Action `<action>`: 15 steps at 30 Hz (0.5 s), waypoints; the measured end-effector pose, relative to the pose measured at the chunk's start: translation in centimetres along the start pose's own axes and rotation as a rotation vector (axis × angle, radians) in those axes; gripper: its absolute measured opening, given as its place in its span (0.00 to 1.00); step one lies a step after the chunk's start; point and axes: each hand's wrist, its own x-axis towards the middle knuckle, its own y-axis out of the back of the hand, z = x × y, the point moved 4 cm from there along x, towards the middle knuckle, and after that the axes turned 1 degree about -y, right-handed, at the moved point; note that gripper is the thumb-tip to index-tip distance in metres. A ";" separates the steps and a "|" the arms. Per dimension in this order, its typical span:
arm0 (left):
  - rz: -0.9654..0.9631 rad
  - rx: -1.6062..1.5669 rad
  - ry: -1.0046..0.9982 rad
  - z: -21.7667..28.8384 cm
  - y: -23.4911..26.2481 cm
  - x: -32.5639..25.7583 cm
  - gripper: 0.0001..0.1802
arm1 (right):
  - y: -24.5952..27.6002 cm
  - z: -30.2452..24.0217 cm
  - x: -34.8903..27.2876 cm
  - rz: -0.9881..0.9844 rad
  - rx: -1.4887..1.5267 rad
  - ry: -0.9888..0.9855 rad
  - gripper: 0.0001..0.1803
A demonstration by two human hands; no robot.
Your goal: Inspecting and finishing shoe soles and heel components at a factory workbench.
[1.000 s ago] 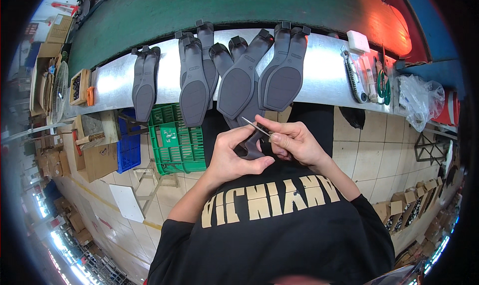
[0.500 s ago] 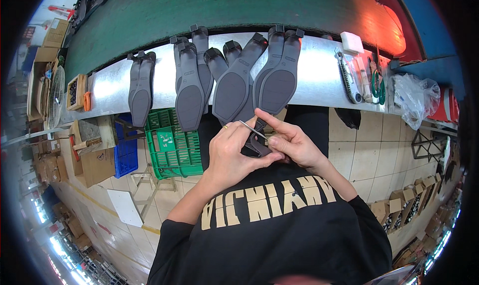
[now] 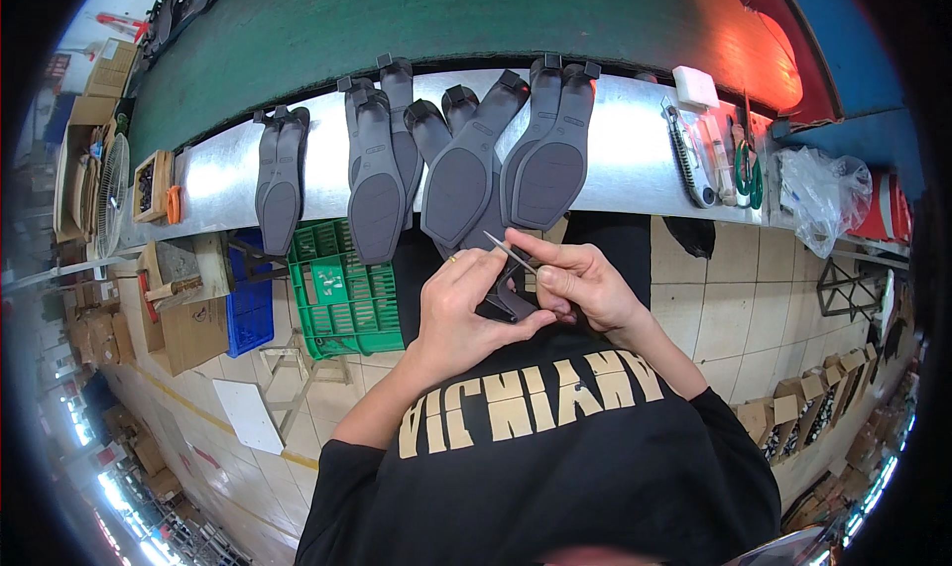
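Observation:
Close to my body, just below the bench edge, my left hand (image 3: 458, 303) is closed around a dark, strap-like shoe part (image 3: 508, 302), much of it hidden by the fingers. My right hand (image 3: 593, 286) pinches a thin, pointed metal tool (image 3: 510, 252) between thumb and forefinger; its tip points up and left over the left fingertips. The lower right fingers curl beside the shoe part, and I cannot tell if they touch it. Beyond my hands, several dark heeled shoes lie sole up; the nearest are one shoe (image 3: 547, 174) and another (image 3: 462, 187), overhanging the bench.
The metal bench (image 3: 635, 160) runs along a green conveyor belt (image 3: 446, 21). At right lie a box cutter (image 3: 689, 160), green-handled scissors (image 3: 746, 169), a white block (image 3: 696, 87) and a clear plastic bag (image 3: 823, 194). Below stand a green crate (image 3: 342, 293) and a blue crate (image 3: 250, 303).
The metal tool has tilted more steeply, its tip now standing clear above my left fingers. Both hands have shifted only slightly, and the shoes on the bench lie as before.

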 end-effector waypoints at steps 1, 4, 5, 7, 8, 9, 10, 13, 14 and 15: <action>-0.062 -0.068 0.062 -0.4 -0.1 0.1 0.33 | 0.0 -0.1 0.1 0.011 0.016 -0.014 0.26; -0.122 -0.386 0.331 -1.3 -0.3 0.0 0.33 | 0.1 -0.6 0.6 0.018 0.048 -0.030 0.27; -0.117 -0.638 0.537 -1.9 -0.5 -0.2 0.34 | 0.0 -0.9 0.9 0.018 0.063 -0.032 0.27; -0.083 -0.879 0.645 -3.6 -0.5 -0.5 0.36 | -1.0 -1.7 1.4 -0.003 -0.056 -0.015 0.29; -0.050 -0.953 0.674 -4.2 -0.5 -0.8 0.38 | -1.7 -1.8 1.5 0.034 -0.155 -0.002 0.31; -0.017 -1.027 0.704 -5.0 -0.6 -1.1 0.40 | -2.0 -1.8 1.7 0.074 -0.252 0.011 0.32; -0.023 -1.016 0.708 -5.5 -0.4 -1.2 0.40 | -1.6 -1.0 2.3 0.067 -0.219 0.033 0.33; -0.127 -1.098 0.638 -6.3 0.0 -1.6 0.43 | -1.4 -0.4 2.6 0.045 -0.200 -0.004 0.33; -0.168 -1.079 0.681 -6.7 0.0 -1.7 0.44 | -1.4 -0.1 2.7 0.061 -0.180 0.020 0.31; -0.209 -1.059 0.723 -6.9 -0.1 -1.7 0.46 | -1.3 0.1 2.9 0.066 -0.170 0.020 0.31</action>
